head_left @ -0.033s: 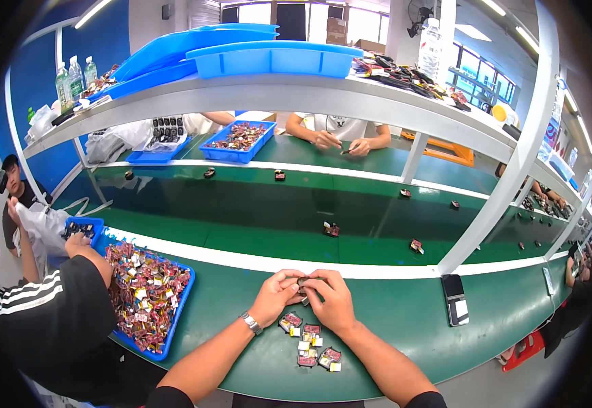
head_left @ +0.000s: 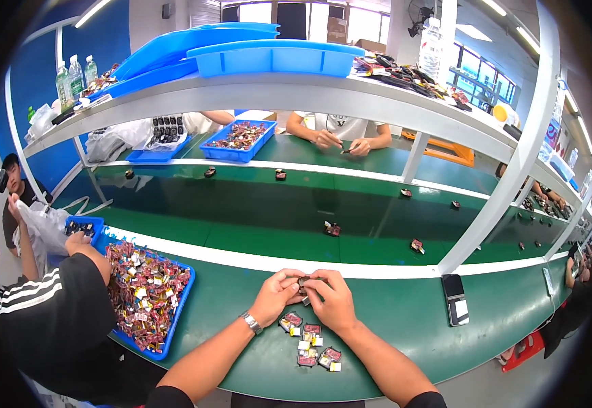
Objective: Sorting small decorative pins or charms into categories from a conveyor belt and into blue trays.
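My left hand (head_left: 275, 297) and my right hand (head_left: 331, 300) meet above the green table, fingers closed around a small dark electronic part (head_left: 303, 288). Fingers cover most of it, so its details are hidden. Just below my hands lies a small group of electronic assemblies (head_left: 311, 332), dark-rimmed with red, yellow and white pieces. My left wrist wears a metal watch (head_left: 250, 322). To the left, a blue tray (head_left: 179, 307) is heaped with red, white and yellow wired components (head_left: 143, 289).
A white rail (head_left: 275, 264) separates my table from the green conveyor (head_left: 262, 234), where scattered assemblies lie. A dark phone-like device (head_left: 454, 299) rests to the right. A shelf (head_left: 296, 86) with blue trays spans overhead. A person in a black sleeve (head_left: 71, 306) sits close on my left; another person's hands (head_left: 342, 144) work opposite.
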### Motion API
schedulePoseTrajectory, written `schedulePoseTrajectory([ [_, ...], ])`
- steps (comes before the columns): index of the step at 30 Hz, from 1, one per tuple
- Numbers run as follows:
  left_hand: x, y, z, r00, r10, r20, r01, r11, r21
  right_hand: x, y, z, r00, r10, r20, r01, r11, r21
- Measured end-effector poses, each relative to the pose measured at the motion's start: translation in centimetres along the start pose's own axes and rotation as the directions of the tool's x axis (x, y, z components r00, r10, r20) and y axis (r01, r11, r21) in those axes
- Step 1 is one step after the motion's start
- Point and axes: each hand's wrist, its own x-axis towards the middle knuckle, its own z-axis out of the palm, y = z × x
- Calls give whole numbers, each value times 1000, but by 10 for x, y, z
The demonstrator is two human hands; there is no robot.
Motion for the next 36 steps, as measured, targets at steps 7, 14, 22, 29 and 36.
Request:
schedulePoseTrajectory([
  [7, 1, -1, -1, 999, -35, 18, 34, 999, 37, 0, 1, -1, 998, -65, -19, 63, 993, -100],
  [14, 1, -2, 0, 1000, -17, 21, 17, 1000, 7, 2, -4, -3, 998, -58, 0, 58, 993, -98],
  [22, 0, -1, 1, 999, -37, 22, 36, 998, 46, -3, 2, 5, 999, -40, -26, 37, 993, -116],
  [29, 1, 1, 6, 999, -38, 24, 37, 998, 52, -6, 3, 6, 997, 58, -58, -62, 995, -77],
  [36, 0, 0, 2, 999, -35, -18, 36, 996, 83, -6, 2, 7, 997, 19, -78, -25, 997, -71],
])
